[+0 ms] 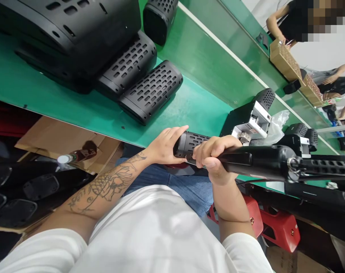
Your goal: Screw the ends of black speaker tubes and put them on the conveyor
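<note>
Electric screwdriver (259, 163), perforated casing (195, 140)
Left hand (167, 146) clasps the casing, fingers parted; right hand (221, 156) wraps fingers round the screwdriver.

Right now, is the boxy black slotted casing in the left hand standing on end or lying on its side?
Lying on its side: the black slotted casing has its long wall facing up; the left hand holds one end.

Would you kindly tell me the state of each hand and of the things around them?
left hand: closed on one end of the held housing
right hand: wrapped around the black tool
held housing: gripped, perforated side partly showing
black tool: in hand; whether running, I cannot tell
nearest bench housing: lying on the green bench
bottle: capped
plastic bag: crumpled
</note>
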A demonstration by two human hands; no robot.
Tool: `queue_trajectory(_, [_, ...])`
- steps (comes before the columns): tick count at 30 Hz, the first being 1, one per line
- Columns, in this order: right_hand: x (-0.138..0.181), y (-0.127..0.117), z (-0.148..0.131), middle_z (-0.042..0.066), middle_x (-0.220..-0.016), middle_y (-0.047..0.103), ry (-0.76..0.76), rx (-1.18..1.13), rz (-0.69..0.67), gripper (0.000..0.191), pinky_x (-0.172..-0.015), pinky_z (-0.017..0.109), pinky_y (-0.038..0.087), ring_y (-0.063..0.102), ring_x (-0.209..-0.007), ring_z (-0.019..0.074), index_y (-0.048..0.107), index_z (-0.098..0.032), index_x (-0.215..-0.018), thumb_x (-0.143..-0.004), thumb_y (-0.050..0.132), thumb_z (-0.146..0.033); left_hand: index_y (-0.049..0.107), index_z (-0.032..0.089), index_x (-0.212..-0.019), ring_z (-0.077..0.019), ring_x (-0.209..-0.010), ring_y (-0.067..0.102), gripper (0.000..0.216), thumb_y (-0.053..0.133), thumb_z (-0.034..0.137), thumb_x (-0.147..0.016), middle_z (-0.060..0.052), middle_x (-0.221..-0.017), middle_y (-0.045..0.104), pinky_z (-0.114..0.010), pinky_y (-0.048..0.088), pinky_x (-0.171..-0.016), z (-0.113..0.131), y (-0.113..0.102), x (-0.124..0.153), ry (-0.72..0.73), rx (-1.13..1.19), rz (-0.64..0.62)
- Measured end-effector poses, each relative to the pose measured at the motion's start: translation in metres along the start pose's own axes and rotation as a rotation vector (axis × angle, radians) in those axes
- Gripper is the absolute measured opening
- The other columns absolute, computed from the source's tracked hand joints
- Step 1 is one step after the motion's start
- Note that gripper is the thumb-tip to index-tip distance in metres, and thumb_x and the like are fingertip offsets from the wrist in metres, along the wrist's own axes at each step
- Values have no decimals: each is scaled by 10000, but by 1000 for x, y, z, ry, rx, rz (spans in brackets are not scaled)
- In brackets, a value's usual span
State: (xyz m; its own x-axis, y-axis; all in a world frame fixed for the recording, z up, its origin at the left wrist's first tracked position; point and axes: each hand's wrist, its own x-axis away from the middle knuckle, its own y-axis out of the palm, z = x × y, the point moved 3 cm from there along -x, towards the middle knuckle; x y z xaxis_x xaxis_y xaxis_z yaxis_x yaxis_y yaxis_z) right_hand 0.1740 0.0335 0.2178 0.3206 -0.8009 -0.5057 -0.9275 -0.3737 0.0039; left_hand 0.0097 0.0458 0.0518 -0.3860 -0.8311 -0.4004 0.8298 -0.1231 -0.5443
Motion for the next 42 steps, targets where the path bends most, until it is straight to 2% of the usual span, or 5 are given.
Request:
queue_trajectory(15, [4, -6, -5, -99, -671, 668, -55, -131, -43, 317, -557, 304, 618, 614, -445, 125, 689, -312, -1002, -934, 988, -392, 481, 233, -1761, -434, -1539, 711, 1119, 954, 676, -849, -197, -1700, 664, -541, 603, -1314, 2, -8, 4, -99, 73, 22])
queue_trajectory(22, [-11, -158, -57, -130, -624, 570, -298, 272, 627, 412, -512, 298, 577, 554, -423, 117, 675, -306, -1025, -981, 930, -627, 502, 252, -1698, -412, -1468, 747, 1101, 1006, 630, -795, -156, -1602, 699, -539, 624, -1284, -4, -22, 2, -355, 19, 300])
queue_trajectory(28, [-8, -251, -9, -121, -598, 623, -164, 472, 721, 588, -513, 286, 548, 588, -453, 114, 619, -270, -936, -893, 966, -743, 457, 249, -1672, -384, -1511, 691, 1010, 992, 545, -869, -170, -1609, 658, -567, 557, -1344, -20, 9, -112, -531, 131, 667])
queue_trajectory(36, [6, -247, 13, -128, -622, 647, -86, 355, 646, 523, -527, 256, 546, 621, -480, 97, 576, -293, -974, -954, 970, -636, 289, 214, -1780, -368, -1654, 579, 1094, 970, 319, -929, -270, -1754, 511, -503, 442, -1435, -58, 57, -315, -644, 99, 753])
queue_trajectory(42, [17, -242, 3, -104, -611, 653, -60, 293, 672, 494, -522, 285, 576, 632, -459, 117, 650, -261, -921, -933, 983, -625, 283, 133, -1833, -422, -1678, 554, 1097, 910, 423, -981, -323, -1754, 511, -544, 371, -1455, -70, 69, -344, -712, -114, 555])
